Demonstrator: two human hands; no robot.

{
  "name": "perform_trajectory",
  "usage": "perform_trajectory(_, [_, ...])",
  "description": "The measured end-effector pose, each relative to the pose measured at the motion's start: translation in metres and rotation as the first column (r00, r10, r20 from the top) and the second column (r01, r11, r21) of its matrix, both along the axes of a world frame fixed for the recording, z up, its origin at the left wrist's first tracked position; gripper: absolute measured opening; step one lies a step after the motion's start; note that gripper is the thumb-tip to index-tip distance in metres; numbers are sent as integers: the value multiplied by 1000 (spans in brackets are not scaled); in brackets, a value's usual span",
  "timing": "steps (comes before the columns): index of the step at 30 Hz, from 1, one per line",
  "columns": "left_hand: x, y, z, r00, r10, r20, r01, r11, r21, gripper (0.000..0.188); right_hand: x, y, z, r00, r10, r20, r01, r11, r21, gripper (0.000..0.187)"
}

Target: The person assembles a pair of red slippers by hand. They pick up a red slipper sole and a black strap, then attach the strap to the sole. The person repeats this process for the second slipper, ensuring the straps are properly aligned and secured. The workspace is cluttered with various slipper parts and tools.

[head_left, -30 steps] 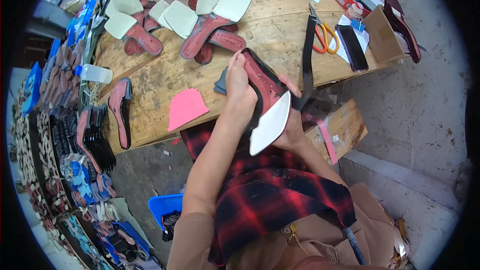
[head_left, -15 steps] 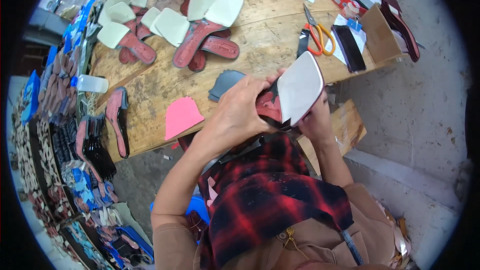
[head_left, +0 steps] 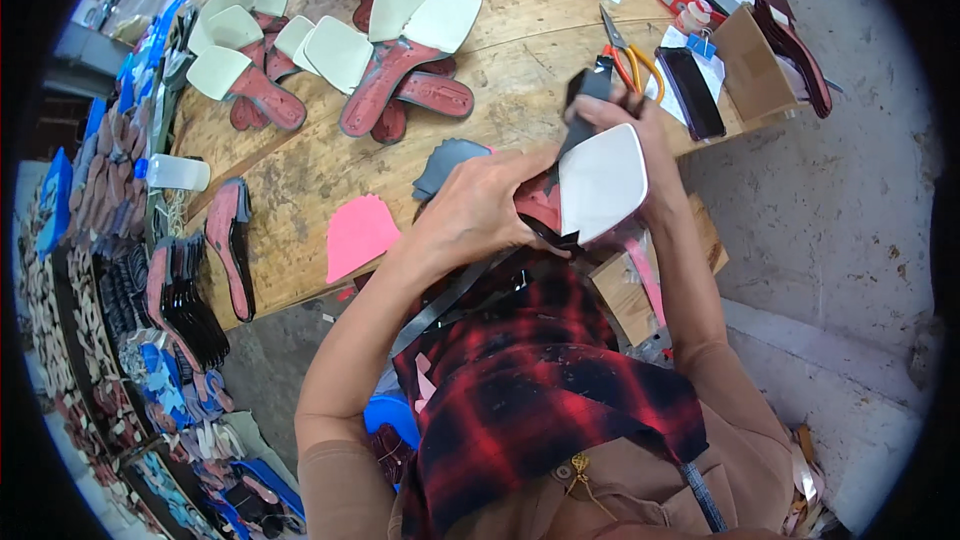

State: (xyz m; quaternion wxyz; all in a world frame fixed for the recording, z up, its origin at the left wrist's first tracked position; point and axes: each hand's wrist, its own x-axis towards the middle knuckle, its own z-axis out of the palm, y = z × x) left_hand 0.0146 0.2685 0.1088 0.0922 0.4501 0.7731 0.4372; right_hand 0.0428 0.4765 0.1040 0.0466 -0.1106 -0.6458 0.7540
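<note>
My left hand (head_left: 470, 208) grips a shoe insole (head_left: 605, 183), its square white forepart tilted up and its reddish rear half under my fingers. A black strip (head_left: 590, 110) rises from the far side of the insole. The fingers of my right hand (head_left: 645, 125) are pinched on that strip, just beyond the white forepart. Where the strip meets the insole is partly hidden. On the table left of the insole lie dark grey cut pieces (head_left: 440, 168) and a pink piece (head_left: 360, 238).
Stacked insoles (head_left: 375, 105) with white foreparts cover the far table. Orange-handled scissors (head_left: 635, 60), a phone (head_left: 692, 95) and a cardboard box (head_left: 752, 70) stand to the right. A bottle (head_left: 178, 172) and black-edged insoles (head_left: 230, 250) sit along the left edge.
My right hand has come from behind the insole up to its far side, drawing the black strip out. The insole's forepart has tipped lower; my left hand keeps its grip.
</note>
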Motion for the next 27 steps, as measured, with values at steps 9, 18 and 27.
perform_trajectory(9, [2, -25, -22, 994, 100, 32, -99, 995, -33, 82, 46, -14, -31, 950, 229, 210, -246, 968, 56, 39])
perform_trajectory(18, [19, -45, -8, 993, -7, 119, 25, 988, -150, 80, 40, -30, -33, 886, 431, 172, -323, 839, -438, 17])
perform_trajectory(27, [22, -49, -14, 990, 44, 137, -22, 986, -164, 83, 25, -27, -28, 874, 414, 254, -354, 901, -250, 14])
